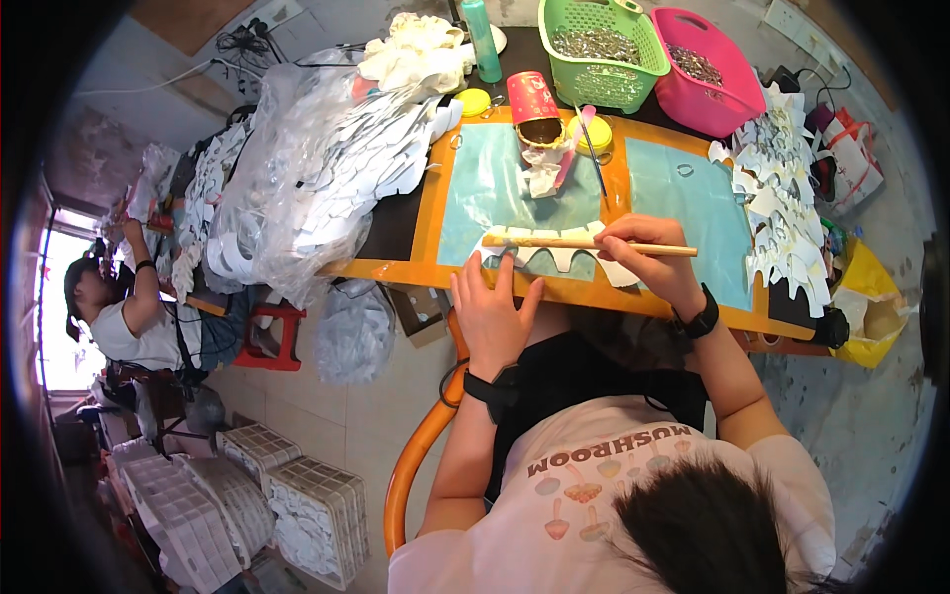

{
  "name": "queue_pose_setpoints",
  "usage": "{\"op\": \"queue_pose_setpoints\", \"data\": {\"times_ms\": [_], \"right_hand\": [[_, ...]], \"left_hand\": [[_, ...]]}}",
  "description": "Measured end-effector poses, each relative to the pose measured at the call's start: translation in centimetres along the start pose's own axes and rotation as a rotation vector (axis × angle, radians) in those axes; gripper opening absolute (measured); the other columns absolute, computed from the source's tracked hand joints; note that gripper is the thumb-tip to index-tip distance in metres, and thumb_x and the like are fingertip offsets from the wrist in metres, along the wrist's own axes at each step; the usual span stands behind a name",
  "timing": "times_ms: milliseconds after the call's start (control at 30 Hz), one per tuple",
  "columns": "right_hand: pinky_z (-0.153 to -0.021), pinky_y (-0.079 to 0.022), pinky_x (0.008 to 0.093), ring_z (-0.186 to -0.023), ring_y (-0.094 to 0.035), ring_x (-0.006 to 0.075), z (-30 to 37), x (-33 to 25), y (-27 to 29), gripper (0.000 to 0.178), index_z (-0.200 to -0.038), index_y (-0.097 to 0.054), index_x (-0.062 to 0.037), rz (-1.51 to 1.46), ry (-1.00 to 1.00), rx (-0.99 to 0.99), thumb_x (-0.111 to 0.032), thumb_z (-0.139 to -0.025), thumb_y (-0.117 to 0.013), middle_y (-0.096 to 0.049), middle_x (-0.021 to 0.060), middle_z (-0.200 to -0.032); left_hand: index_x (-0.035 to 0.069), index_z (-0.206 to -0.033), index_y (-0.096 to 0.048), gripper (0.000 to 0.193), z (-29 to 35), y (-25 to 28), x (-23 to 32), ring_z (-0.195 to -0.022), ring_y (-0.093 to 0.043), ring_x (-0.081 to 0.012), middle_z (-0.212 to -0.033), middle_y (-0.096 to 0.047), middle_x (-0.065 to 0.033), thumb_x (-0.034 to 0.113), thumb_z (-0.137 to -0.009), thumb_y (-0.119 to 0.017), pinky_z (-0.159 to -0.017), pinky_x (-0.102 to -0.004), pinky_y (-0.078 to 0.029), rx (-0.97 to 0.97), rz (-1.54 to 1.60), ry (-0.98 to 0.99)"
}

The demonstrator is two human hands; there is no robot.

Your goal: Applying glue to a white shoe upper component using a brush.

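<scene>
My right hand (648,259) is closed around the wooden handle of a flat brush (569,244), which lies nearly level with its bristle end to the left. Under the brush is a white, scalloped cut piece (562,259), its toothed edge toward me. The fingers of my left hand (495,315) are spread, and their tips rest on the left end of that piece. Both lie near the front edge of a blue-green work sheet (480,188) bordered with orange-brown tape. Beyond them, a red cup (529,96) tilts its mouth toward me, with brown material inside.
Stacked white cut pieces (371,148) lie left, beside clear plastic; more pieces (782,213) hang over the right edge. Green (604,84) and pink baskets (727,107) of small metal parts stand behind. A yellow round container (592,136) is near the cup. Another person (139,317) sits far left.
</scene>
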State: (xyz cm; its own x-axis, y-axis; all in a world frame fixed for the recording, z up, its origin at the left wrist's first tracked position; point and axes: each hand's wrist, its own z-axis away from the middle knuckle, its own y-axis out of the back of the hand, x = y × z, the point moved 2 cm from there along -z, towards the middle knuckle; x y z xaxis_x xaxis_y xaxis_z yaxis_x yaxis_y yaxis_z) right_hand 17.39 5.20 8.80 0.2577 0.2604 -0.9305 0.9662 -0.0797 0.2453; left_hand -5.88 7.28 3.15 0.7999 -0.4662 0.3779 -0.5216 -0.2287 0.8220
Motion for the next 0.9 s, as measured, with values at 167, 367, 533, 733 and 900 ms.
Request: {"op": "queue_pose_setpoints", "data": {"times_ms": [167, 367, 533, 733, 900], "right_hand": [[-0.064, -0.051, 0.0237, -0.072, -0.067, 0.0121, 1.5, -0.4, 3.4, 0.014, -0.089, -0.071, 0.0066, 0.009, -0.069, 0.058, -0.005, -0.089, -0.064, -0.071, 0.0105, -0.082], [-0.063, -0.051, 0.0247, -0.070, -0.067, 0.0137, 1.3, -1.9, 2.9, 0.014, -0.088, -0.071, 0.0063, 0.027, 0.020, 0.099, -0.005, -0.088, -0.064, -0.071, 0.0117, -0.080], [-0.058, -0.046, 0.0251, -0.065, -0.062, 0.0112, -0.3, -0.9, -0.4, 0.014, -0.088, -0.072, 0.0040, 0.026, 0.092, 0.036, -0.009, -0.088, -0.066, -0.071, 0.0100, -0.079], [-0.060, -0.049, 0.0254, -0.065, -0.064, 0.0139, 0.8, -1.8, 2.0, 0.013, -0.086, -0.071, 0.0049, 0.128, 0.016, 0.092, -0.006, -0.086, -0.064, -0.070, 0.0107, -0.077], [-0.057, -0.047, 0.0258, -0.063, -0.063, 0.0131, 0.8, -3.1, 1.7, 0.013, -0.084, -0.072, 0.0036, 0.106, 0.067, 0.121, -0.008, -0.085, -0.066, -0.070, 0.0095, -0.073]], "left_hand": [[0.005, -0.122, -0.064, 0.051, 0.1, 0.1, -0.1, -0.118, -0.050, -0.0423, -0.126, -0.052, -0.0287, 0.037, -0.084, -0.073, -0.105, -0.0526, -0.036, -0.001, -0.013, -0.001], [0.005, -0.122, -0.064, 0.050, -0.1, 0.1, 0.2, -0.118, -0.050, -0.0423, -0.126, -0.052, -0.0286, 0.037, -0.083, -0.073, -0.105, -0.0529, -0.035, -0.009, -0.014, 0.011], [0.005, -0.121, -0.064, 0.050, -0.2, 0.1, 0.2, -0.118, -0.050, -0.0421, -0.126, -0.052, -0.0285, 0.037, -0.083, -0.074, -0.104, -0.0523, -0.036, -0.015, -0.038, -0.005], [0.006, -0.121, -0.064, 0.050, -0.2, 0.2, 0.2, -0.118, -0.050, -0.0420, -0.125, -0.053, -0.0282, 0.037, -0.083, -0.074, -0.105, -0.0530, -0.035, -0.013, -0.018, 0.005], [0.007, -0.121, -0.064, 0.050, 0.1, 0.1, 0.0, -0.118, -0.050, -0.0422, -0.126, -0.053, -0.0276, 0.037, -0.083, -0.074, -0.105, -0.0536, -0.036, -0.003, -0.043, 0.006]]}}
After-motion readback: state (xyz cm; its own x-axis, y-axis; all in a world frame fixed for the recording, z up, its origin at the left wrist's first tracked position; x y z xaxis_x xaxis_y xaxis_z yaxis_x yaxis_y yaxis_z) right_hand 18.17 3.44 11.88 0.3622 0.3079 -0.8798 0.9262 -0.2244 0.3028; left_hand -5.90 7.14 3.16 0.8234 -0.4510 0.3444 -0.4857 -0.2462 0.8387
